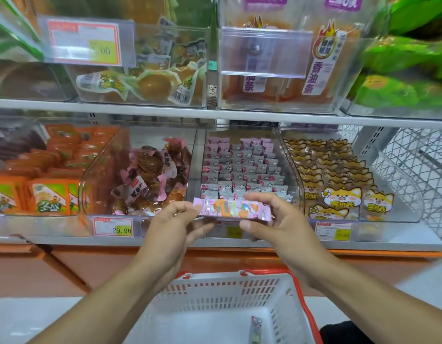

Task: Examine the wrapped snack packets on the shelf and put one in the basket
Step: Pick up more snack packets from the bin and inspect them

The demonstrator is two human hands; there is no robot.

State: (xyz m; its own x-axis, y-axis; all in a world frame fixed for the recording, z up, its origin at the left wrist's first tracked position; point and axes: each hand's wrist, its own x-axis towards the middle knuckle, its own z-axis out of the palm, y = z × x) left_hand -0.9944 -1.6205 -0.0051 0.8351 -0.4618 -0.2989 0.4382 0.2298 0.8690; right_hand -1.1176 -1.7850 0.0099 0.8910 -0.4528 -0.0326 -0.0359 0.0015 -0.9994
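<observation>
I hold a long pink wrapped snack packet [233, 209] level in front of the lower shelf, one end in each hand. My left hand [176, 223] pinches its left end. Its right end is gripped by my right hand [272, 217]. Behind it a clear bin [242, 167] holds rows of small pink and grey wrapped packets. Below my arms sits a white basket [215, 289] with an orange handle and rim, and one small packet [255, 330] lies on its floor.
Neighbouring clear bins hold brown pink-wrapped snacks [150, 177], cat-printed packets [336, 187] and orange packs [46, 192]. An upper shelf [215, 112] carries more bins. Price tags [113, 226] line the shelf edge. A wire rack [418, 170] stands at the right.
</observation>
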